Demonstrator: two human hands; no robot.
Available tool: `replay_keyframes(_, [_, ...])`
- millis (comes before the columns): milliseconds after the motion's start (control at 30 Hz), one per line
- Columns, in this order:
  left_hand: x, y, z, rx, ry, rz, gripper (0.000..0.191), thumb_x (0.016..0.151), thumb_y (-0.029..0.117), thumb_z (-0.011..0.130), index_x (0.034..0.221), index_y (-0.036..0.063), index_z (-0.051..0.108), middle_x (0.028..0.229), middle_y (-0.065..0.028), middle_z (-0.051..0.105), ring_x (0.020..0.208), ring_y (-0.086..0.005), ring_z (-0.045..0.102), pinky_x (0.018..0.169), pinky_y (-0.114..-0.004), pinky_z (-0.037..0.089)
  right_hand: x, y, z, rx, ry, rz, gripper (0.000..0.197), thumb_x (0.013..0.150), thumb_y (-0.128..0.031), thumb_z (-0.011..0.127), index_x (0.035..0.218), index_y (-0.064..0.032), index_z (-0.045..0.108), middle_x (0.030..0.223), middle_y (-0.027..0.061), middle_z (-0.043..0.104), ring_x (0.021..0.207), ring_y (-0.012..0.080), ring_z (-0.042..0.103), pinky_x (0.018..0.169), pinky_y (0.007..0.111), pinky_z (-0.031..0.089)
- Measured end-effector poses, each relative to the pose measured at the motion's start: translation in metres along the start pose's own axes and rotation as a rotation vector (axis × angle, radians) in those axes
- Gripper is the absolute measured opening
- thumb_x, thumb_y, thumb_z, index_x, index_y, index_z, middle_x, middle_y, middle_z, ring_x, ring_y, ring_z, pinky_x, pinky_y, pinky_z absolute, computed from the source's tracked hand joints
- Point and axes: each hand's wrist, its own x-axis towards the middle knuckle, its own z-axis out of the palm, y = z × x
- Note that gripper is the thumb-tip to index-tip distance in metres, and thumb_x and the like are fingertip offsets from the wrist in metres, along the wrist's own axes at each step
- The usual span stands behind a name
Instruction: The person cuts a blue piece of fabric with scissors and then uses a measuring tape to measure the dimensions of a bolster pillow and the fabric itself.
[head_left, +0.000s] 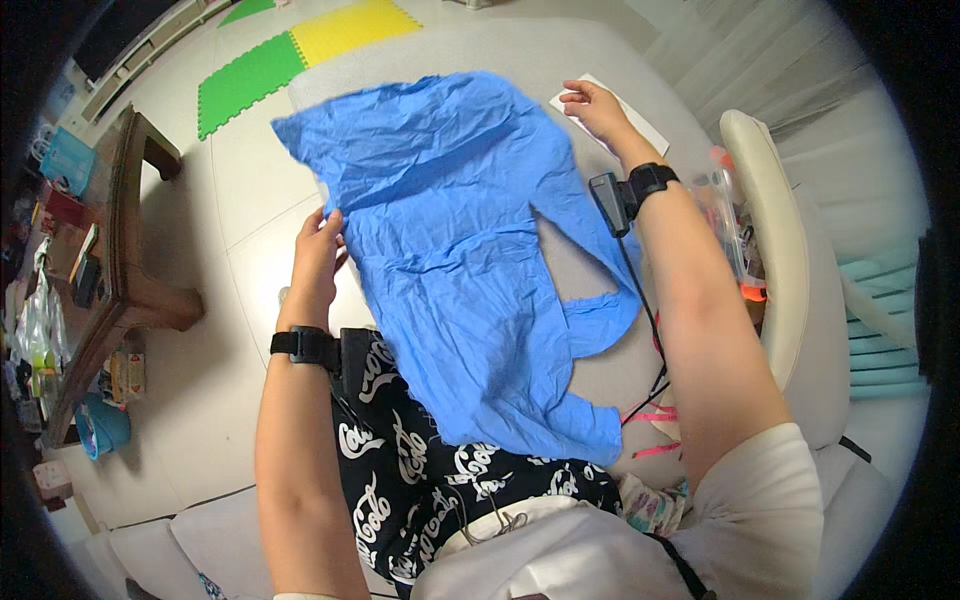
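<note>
A wrinkled light-blue cloth garment is spread over the grey sofa seat and partly across my lap. Sleeve-like parts of it bend out on the right side, with a gap between them and the body. My left hand pinches the garment's left edge between thumb and fingers. Beyond the garment's upper right, my right hand has its fingers slightly curled and apart, and nothing shows in it. Behind that hand, a flat white sheet or card lies on the seat; whether they touch, I cannot tell.
A black cable runs from the device on my right wrist past the garment. Pink straps lie near my right side. A cream armrest and clear plastic container stand right; a dark wooden table stands left.
</note>
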Motion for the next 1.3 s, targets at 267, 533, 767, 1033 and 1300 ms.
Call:
replay_keyframes(267, [-0.061, -0.059, -0.012, 0.285, -0.103, -0.176, 0.065, 0.081, 0.045, 0.065, 0.119, -0.0043, 0.045, 0.097, -0.0083, 0.058, 0.079, -0.014, 0.056, 0.07, -0.026, 0.047, -0.181, 0.005, 0.045, -0.161, -0.392, 0.116, 0.046, 0.079, -0.033, 0.067, 0.107, 0.0007, 0.057, 0.092, 0.0131, 0.063, 0.083, 0.0187, 0.061, 0.074, 0.03, 0.048])
replay_keyframes(533, [-0.051, -0.063, 0.016, 0.963, 0.023, -0.002, 0.063, 0.072, 0.047, 0.071, 0.1, -0.0078, 0.056, 0.091, -0.0214, 0.064, 0.085, -0.0316, 0.062, 0.075, -0.036, 0.048, -0.254, 0.014, 0.1, -0.478, -0.13, 0.178, 0.048, 0.075, -0.039, 0.068, 0.092, 0.0052, 0.059, 0.081, 0.0234, 0.062, 0.075, 0.0383, 0.059, 0.069, 0.041, 0.047])
replay_keyframes(767, [-0.055, -0.098, 0.03, 0.612, 0.108, 0.056, 0.049, 0.074, 0.029, 0.07, 0.104, -0.0068, 0.054, 0.097, -0.0242, 0.062, 0.091, -0.0336, 0.061, 0.08, -0.035, 0.048, -0.252, 0.033, 0.084, 0.398, -0.127, 0.488, 0.033, 0.084, -0.027, 0.063, 0.096, 0.0035, 0.059, 0.087, 0.0096, 0.063, 0.075, 0.0152, 0.055, 0.069, 0.03, 0.045])
replay_keyframes(1033, [-0.085, -0.084, 0.042, 0.211, 0.128, -0.085, 0.064, 0.07, 0.011, 0.075, 0.119, -0.0063, 0.037, 0.11, -0.0195, 0.055, 0.097, -0.0248, 0.057, 0.082, -0.034, 0.047, -0.264, 0.051, 0.073, 0.414, -0.179, 0.61, 0.035, 0.084, -0.022, 0.063, 0.108, 0.0025, 0.058, 0.098, 0.0078, 0.064, 0.085, 0.0149, 0.059, 0.076, 0.028, 0.047])
replay_keyframes(1300, [-0.071, -0.093, 0.038, -0.147, -0.03, -0.062, 0.035, 0.078, 0.007, 0.067, 0.108, -0.0059, 0.054, 0.096, -0.0134, 0.064, 0.081, -0.021, 0.062, 0.075, -0.033, 0.049, -0.28, 0.024, 0.053, 0.738, -0.26, 0.697, 0.033, 0.086, -0.022, 0.061, 0.112, -0.0013, 0.055, 0.1, 0.0055, 0.062, 0.088, 0.0142, 0.059, 0.08, 0.027, 0.047])
